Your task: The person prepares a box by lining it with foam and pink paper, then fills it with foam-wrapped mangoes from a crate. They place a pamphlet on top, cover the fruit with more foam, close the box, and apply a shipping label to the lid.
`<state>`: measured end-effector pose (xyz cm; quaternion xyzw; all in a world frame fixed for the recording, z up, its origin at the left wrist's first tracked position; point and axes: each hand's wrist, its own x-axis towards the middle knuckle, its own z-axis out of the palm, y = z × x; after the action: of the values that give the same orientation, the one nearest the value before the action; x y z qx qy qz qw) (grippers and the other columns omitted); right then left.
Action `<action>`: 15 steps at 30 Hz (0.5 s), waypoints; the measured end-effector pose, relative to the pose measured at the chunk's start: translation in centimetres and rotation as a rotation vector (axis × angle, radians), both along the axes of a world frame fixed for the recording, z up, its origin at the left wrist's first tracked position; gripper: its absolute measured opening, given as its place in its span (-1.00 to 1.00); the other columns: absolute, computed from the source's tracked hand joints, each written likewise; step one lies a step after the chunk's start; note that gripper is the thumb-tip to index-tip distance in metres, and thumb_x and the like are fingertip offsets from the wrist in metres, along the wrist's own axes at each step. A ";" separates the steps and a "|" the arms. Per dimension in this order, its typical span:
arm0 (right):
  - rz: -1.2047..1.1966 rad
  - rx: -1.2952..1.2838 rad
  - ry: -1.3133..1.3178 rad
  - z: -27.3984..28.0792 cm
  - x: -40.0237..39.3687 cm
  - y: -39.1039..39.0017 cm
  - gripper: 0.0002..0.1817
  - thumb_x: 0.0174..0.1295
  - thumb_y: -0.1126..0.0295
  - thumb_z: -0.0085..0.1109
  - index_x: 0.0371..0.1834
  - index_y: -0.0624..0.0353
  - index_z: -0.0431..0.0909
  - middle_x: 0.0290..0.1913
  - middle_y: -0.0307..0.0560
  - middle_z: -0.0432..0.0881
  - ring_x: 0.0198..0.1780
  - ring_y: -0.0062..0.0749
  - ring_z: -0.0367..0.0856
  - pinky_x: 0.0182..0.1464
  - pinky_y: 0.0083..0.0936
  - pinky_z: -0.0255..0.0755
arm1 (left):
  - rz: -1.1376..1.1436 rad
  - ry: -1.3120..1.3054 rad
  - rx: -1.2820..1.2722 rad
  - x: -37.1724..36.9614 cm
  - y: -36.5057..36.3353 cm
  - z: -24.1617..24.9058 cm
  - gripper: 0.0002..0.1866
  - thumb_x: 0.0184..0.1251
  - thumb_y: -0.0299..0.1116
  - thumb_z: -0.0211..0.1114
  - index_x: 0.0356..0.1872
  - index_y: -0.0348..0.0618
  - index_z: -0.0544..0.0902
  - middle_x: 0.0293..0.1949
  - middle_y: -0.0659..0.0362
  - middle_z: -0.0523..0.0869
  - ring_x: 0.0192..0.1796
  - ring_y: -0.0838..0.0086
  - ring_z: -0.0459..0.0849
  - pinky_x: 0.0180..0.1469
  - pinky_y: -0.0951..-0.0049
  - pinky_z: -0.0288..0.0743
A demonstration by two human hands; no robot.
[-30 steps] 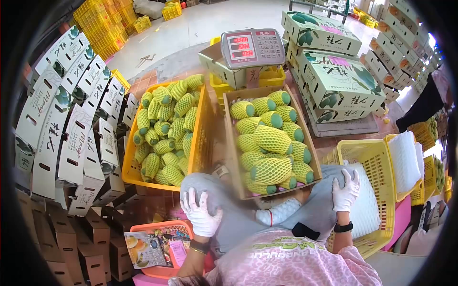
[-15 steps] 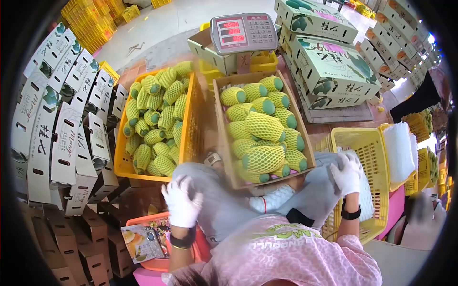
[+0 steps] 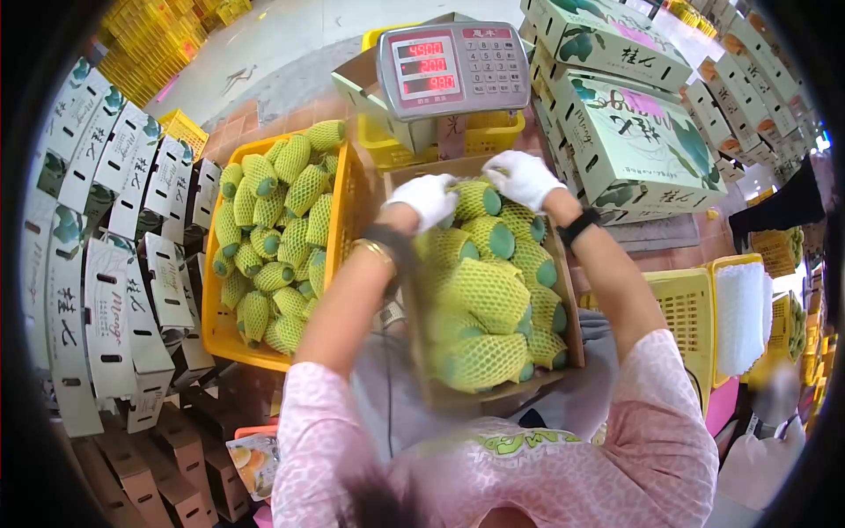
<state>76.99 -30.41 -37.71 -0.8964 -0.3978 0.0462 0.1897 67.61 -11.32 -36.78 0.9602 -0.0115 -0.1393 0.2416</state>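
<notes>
Both of my hands, in white gloves, are at the far end of an open cardboard box (image 3: 574, 327) filled with green mangoes in yellow-green foam net sleeves (image 3: 489, 295). My left hand (image 3: 426, 201) curls over a mango at the far left corner, its fingertips partly hidden. At the far right, my right hand (image 3: 523, 179) has its fingers bent round another mango, which it mostly covers. Between the hands a netted mango (image 3: 478, 200) shows its green end. A larger mango (image 3: 480, 363) lies on top near the close end of the box.
Left of the box stands an orange crate (image 3: 338, 211) of netted mangoes. A scale display (image 3: 453, 70) with red digits rises beyond the box. Printed cartons (image 3: 629, 132) are stacked at right, more cartons (image 3: 110, 308) at left. A yellow basket (image 3: 682, 304) stands near my right arm.
Both hands have moved forward from beside my knees to the far end of the box, onto the mangoes. The head view has shifted, and the box appears nearer my body.
</notes>
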 end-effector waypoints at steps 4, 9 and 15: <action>0.048 -0.234 0.015 -3.6 2.3 1.6 -0.59 0.26 0.06 -0.18 -0.13 0.02 0.62 -0.08 0.03 0.59 -0.02 -0.06 0.53 0.06 -0.23 0.38 | 0.132 0.153 0.139 3.3 -3.1 -2.8 -0.52 0.34 -0.01 -0.15 0.23 0.12 0.38 0.18 0.01 0.46 0.21 0.02 0.41 0.26 0.01 0.18; 0.067 -0.316 0.046 -4.4 3.1 1.4 -0.52 0.28 -0.05 -0.29 -0.08 -0.08 0.61 -0.03 0.05 0.58 -0.02 -0.03 0.54 0.03 -0.22 0.40 | 0.044 0.126 0.109 4.8 -2.3 -6.1 -0.46 0.35 0.07 -0.27 0.25 0.12 0.35 0.22 0.01 0.42 0.25 0.04 0.35 0.29 0.11 0.16; -0.019 -0.299 -0.019 -4.9 0.4 0.3 -0.55 0.26 -0.02 -0.22 -0.02 -0.08 0.58 -0.05 0.04 0.59 -0.02 -0.07 0.54 0.03 -0.22 0.39 | 0.040 0.235 0.202 3.0 -3.7 -4.2 -0.46 0.35 0.10 -0.28 0.26 0.19 0.34 0.21 0.05 0.45 0.20 0.03 0.42 0.20 -0.20 0.16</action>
<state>77.41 -30.12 -42.62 -0.9189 -0.3797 0.0945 0.0509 70.59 -14.98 -41.00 0.9568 0.0501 -0.2464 0.1461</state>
